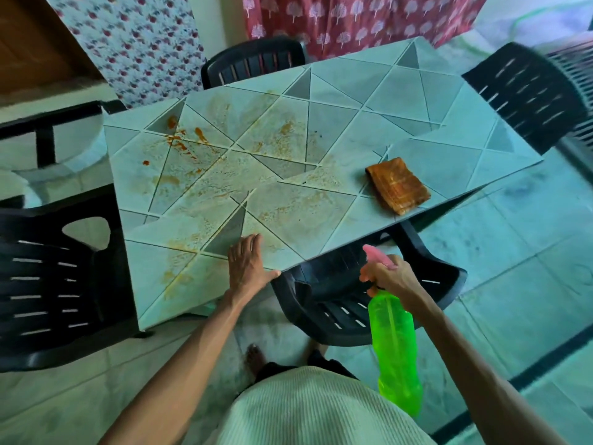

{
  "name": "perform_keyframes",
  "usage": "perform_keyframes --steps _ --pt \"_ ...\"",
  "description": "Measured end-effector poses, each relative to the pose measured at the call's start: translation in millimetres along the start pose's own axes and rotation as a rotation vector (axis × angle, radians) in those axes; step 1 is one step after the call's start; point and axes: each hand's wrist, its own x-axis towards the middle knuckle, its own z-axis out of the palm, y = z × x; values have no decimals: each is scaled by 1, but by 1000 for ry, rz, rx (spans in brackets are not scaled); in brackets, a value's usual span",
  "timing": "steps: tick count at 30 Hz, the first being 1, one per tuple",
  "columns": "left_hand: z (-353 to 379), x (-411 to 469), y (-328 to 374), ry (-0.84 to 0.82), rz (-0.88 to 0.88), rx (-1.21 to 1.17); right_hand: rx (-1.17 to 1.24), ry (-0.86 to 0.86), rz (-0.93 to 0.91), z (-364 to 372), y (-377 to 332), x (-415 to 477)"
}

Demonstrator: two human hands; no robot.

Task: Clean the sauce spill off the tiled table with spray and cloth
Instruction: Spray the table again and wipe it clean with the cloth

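**Q:** What stood on the left?

**A:** A black plastic chair [48, 284] stood close beside the left edge of the tiled tabletop [417, 101]. The orange-brown sauce spill [189, 146] was thickest near the far-left corner. Thin smears spread over the left half toward the near edge.

**Q:** And the hands?

**A:** The left hand [247, 268] lay flat on the near edge, fingers straight and together, thumb at the rim. To its right, a second black chair [337, 303] sat tucked under that edge. Above this chair, off the tabletop, the right hand [388, 277] was wrapped round the neck of a green spray bottle [394, 348] with a pink nozzle.

**Q:** Where was the cloth?

**A:** A folded brown cloth [398, 184] lay by the near edge, further right, apart from both hands. Beyond it, toward the right corner, the tiles showed plain grey. A third black chair [526, 91] stood just off that corner.
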Motion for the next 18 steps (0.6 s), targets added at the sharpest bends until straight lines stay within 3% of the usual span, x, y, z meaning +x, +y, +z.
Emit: perform_keyframes --steps 7,13,18 --pt "-4 -11 -19 -2 -118 19 -96 -198 -60 26 -20 15" --pt "-17 -26 -43 -36 -310 11 -344 -408 -228 73 -39 16" --pt "-17 -39 -58 -21 -417 -32 -321 -474 -278 109 -52 14"
